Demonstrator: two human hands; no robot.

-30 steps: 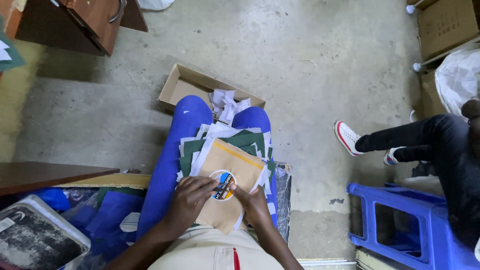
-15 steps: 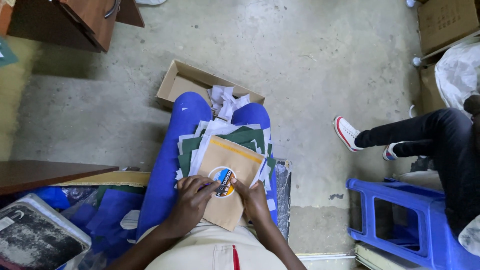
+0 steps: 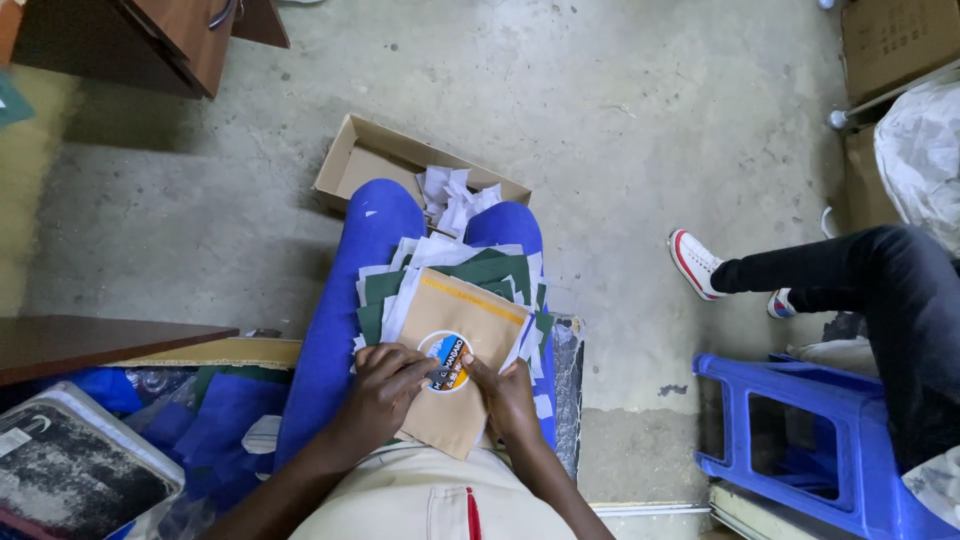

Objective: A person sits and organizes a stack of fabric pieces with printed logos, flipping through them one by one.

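I see both hands resting on a flat tan paper pouch (image 3: 455,375) that lies on my lap, on top of a loose stack of green and white pouches (image 3: 440,275). My left hand (image 3: 385,385) presses flat on the pouch's near left part, fingertips touching the edge of a round sticker with blue, orange and white bands (image 3: 448,361). My right hand (image 3: 510,395) sits just right of the sticker, fingers curled together on the pouch; whether they pinch the sticker's rim I cannot tell.

Beyond the grip, the stack overhangs both knees of the blue trousers (image 3: 360,270). Past the knees lies an open shallow cardboard box (image 3: 370,165) holding white paper scraps (image 3: 455,195). Far beyond that, the bare grey concrete floor (image 3: 600,130) gives open room.

To the right of the grip, well apart, stands a blue plastic stool (image 3: 790,430), with another person's dark-trousered leg (image 3: 850,275) and white-and-red shoe (image 3: 693,262) above it. To the left sit a dark wooden board (image 3: 90,340) and blue bags (image 3: 220,410).
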